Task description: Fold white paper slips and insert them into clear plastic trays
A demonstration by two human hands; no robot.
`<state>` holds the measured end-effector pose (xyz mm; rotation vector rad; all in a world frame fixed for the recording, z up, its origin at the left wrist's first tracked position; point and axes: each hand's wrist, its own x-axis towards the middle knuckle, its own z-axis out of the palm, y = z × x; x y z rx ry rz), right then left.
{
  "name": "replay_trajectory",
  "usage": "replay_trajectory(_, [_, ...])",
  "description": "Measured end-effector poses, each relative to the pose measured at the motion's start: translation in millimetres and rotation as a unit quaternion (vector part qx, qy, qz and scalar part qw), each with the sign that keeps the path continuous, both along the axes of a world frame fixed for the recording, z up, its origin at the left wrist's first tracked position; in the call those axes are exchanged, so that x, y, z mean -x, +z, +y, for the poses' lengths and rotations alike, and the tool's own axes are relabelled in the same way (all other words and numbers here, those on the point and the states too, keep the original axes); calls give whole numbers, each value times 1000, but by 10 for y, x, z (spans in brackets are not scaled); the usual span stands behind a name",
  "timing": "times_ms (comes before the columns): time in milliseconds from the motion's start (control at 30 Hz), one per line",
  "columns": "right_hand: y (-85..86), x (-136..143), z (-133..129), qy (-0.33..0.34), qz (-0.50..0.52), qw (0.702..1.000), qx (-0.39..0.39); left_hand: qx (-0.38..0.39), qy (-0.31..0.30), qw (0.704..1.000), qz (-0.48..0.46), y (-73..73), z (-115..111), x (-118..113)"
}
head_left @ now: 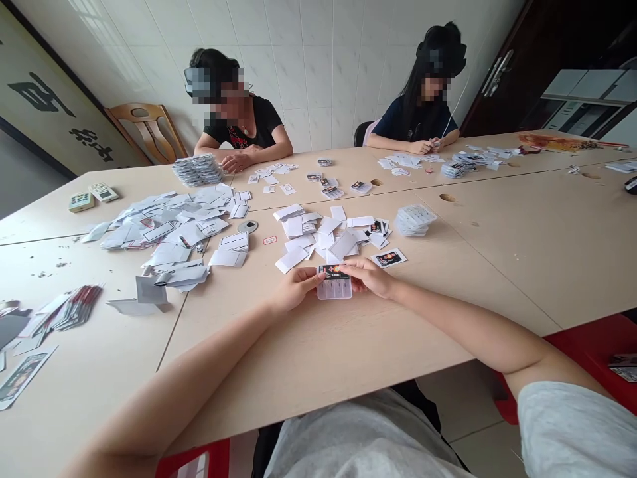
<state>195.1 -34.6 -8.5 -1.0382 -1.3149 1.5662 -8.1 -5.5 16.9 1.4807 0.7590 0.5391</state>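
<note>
Close to the table's front edge, a small clear plastic compartment box [335, 289] is held between both hands. A dark printed label lies along its upper part. My left hand [297, 287] grips the box's left side, thumb on top. My right hand [369, 276] holds its upper right side, with fingertips over the label; some of its fingers are hidden behind the box. Just beyond my right hand lies a dark printed card [389, 257] with a white border. Beyond the box is a loose pile of white cards [326, 232], some turned to their printed side.
A stack of clear boxes [415, 219] stands right of the cards. Many white papers [169, 219] spread over the left side. Two people wearing headsets sit across the table, near more boxes [332, 191]. A round metal grommet [247, 226] and table holes [447, 198] break the surface.
</note>
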Motion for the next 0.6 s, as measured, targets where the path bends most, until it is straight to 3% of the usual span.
replay_trajectory(133, [24,-47,25,35,42,998,26,-2,-24,1000,-3,-27,7,24])
replay_trajectory(233, [4,-82,60,50,85,993,59,26,15,999,-42,-68,16,20])
replay_trajectory(367, [-30,-114,120,-78,202,975,47,63,115,986,-106,-100,39,-2])
replay_trajectory(433, [-31,-127,147,-108,249,962,30,80,136,981,-117,-100,51,-6])
replay_trajectory(600, [-14,-134,151,-34,166,984,49,85,89,987,-102,-94,68,7])
